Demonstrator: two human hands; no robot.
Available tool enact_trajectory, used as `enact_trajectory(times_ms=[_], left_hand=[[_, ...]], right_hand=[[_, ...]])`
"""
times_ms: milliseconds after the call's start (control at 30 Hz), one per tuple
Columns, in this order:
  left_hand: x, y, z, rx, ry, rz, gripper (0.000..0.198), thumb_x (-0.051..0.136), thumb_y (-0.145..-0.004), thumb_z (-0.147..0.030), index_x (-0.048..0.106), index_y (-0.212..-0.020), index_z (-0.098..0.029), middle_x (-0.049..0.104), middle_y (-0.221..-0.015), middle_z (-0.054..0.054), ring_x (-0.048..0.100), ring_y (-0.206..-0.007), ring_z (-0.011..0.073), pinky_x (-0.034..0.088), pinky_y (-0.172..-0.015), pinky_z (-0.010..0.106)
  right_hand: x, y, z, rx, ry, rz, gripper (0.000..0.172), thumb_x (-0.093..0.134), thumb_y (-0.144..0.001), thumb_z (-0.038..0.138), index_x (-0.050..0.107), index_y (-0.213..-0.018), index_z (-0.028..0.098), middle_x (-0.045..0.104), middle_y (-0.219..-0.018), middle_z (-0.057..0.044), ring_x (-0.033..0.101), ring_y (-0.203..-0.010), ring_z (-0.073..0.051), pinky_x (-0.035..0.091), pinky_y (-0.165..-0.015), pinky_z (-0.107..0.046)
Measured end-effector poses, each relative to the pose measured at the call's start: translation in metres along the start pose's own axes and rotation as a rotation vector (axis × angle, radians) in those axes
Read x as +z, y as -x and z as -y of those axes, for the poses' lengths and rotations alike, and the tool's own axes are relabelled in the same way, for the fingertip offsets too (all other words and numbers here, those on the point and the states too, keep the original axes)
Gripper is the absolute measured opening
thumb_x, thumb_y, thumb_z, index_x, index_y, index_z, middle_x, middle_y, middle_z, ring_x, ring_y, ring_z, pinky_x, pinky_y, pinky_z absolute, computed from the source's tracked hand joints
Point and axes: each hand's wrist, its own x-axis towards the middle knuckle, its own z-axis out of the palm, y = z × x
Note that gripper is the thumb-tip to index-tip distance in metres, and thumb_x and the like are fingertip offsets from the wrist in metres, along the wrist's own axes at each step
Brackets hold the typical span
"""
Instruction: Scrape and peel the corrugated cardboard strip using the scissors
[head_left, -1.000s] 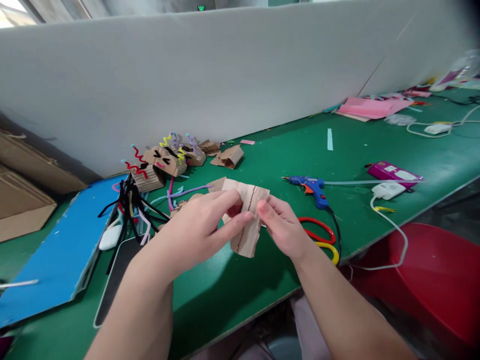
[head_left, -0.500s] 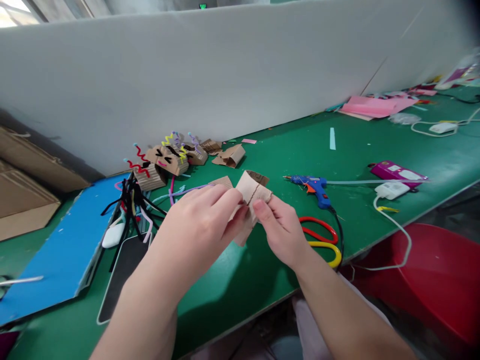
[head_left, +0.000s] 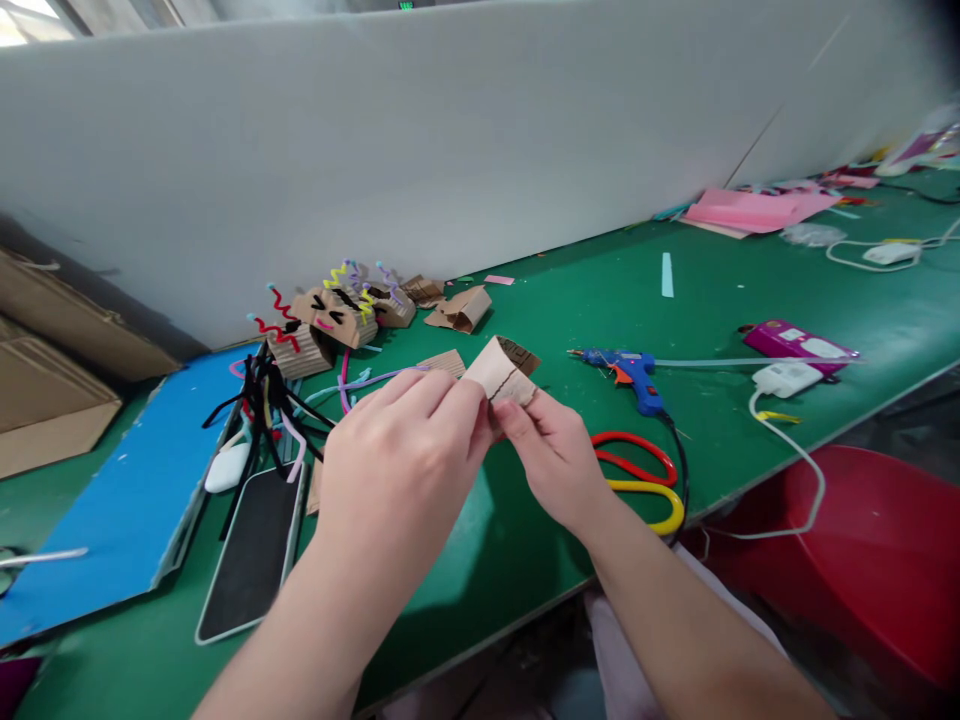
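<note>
Both of my hands pinch a small folded piece of brown corrugated cardboard point(head_left: 504, 368) above the green table point(head_left: 600, 300). My left hand point(head_left: 409, 455) covers its lower left part with closed fingers. My right hand point(head_left: 551, 455) grips it from below and the right with thumb and fingers. The cardboard is bent into a rolled or folded shape, and a dark line runs across it. Only its upper end shows above my fingers.
A blue glue gun point(head_left: 630, 372) and red-and-yellow scissors point(head_left: 645, 480) lie right of my hands. Cardboard figures with pipe-cleaner hair point(head_left: 330, 315) stand near the white partition. Black pipe cleaners point(head_left: 262, 400), a phone point(head_left: 251, 550), a blue sheet point(head_left: 120, 510) lie left. A red stool point(head_left: 877, 550) stands right.
The cardboard was flat and hanging open between my hands; now it is folded up tighter, and both hands have closed in on it.
</note>
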Motion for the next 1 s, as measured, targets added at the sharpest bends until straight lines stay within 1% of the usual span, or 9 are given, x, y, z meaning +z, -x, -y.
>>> enact_trajectory(times_ms=[200,400,533,633,700,800,1000], left_hand=[[0.002,-0.001,0.001,-0.088,0.075,0.058,0.018,0.052,-0.082,-0.024,0.055,-0.066,-0.019,0.056,-0.063,-0.001,0.055,-0.061,0.0143,0.037,-0.053,0.025],[0.003,-0.001,0.001,-0.142,0.125,0.076,0.015,0.053,-0.08,-0.022,0.057,-0.066,-0.018,0.059,-0.065,0.0,0.054,-0.061,0.0131,0.037,-0.052,0.024],[0.003,-0.002,0.005,-0.171,0.23,0.121,0.014,0.052,-0.08,-0.022,0.059,-0.068,-0.018,0.06,-0.067,0.0,0.054,-0.061,0.012,0.039,-0.053,0.022],[0.0,-0.001,0.01,-0.132,0.256,0.113,0.015,0.052,-0.083,-0.025,0.062,-0.074,-0.019,0.064,-0.073,0.001,0.058,-0.066,0.0128,0.042,-0.056,0.022],[-0.001,0.001,0.012,-0.088,0.238,0.065,0.018,0.05,-0.085,-0.029,0.064,-0.078,-0.019,0.065,-0.076,0.002,0.06,-0.069,0.0137,0.044,-0.057,0.023],[-0.003,0.002,0.013,-0.036,0.191,0.009,0.021,0.05,-0.087,-0.031,0.065,-0.077,-0.02,0.067,-0.077,0.003,0.061,-0.07,0.0145,0.045,-0.058,0.024],[-0.002,0.002,0.012,0.009,0.191,0.029,0.022,0.049,-0.087,-0.031,0.065,-0.077,-0.019,0.068,-0.08,0.003,0.063,-0.075,0.0165,0.049,-0.063,0.026]], right_hand=[[0.001,-0.001,0.001,0.054,-0.166,0.013,0.025,0.046,-0.089,0.036,0.064,-0.097,0.022,0.066,-0.082,0.001,0.062,-0.072,-0.011,0.051,-0.067,-0.022],[0.001,-0.001,-0.001,0.092,-0.232,0.023,0.028,0.047,-0.088,0.039,0.064,-0.102,0.022,0.068,-0.085,0.0,0.062,-0.075,-0.012,0.053,-0.07,-0.025],[0.001,-0.001,-0.003,0.119,-0.278,0.043,0.031,0.047,-0.088,0.04,0.063,-0.107,0.021,0.068,-0.086,-0.002,0.063,-0.074,-0.012,0.053,-0.066,-0.025],[0.002,-0.001,-0.003,0.129,-0.289,0.044,0.032,0.047,-0.088,0.041,0.062,-0.108,0.021,0.069,-0.087,-0.002,0.063,-0.073,-0.013,0.054,-0.065,-0.025],[0.002,-0.002,-0.002,0.126,-0.274,0.04,0.03,0.048,-0.088,0.04,0.063,-0.105,0.021,0.069,-0.086,-0.002,0.064,-0.073,-0.013,0.054,-0.067,-0.025],[0.002,-0.001,-0.001,0.12,-0.235,0.029,0.028,0.048,-0.088,0.038,0.064,-0.102,0.02,0.069,-0.084,-0.002,0.064,-0.074,-0.013,0.055,-0.067,-0.025],[0.002,0.0,0.0,0.106,-0.187,0.021,0.028,0.047,-0.088,0.039,0.063,-0.101,0.02,0.068,-0.083,-0.002,0.063,-0.073,-0.012,0.054,-0.068,-0.024]])
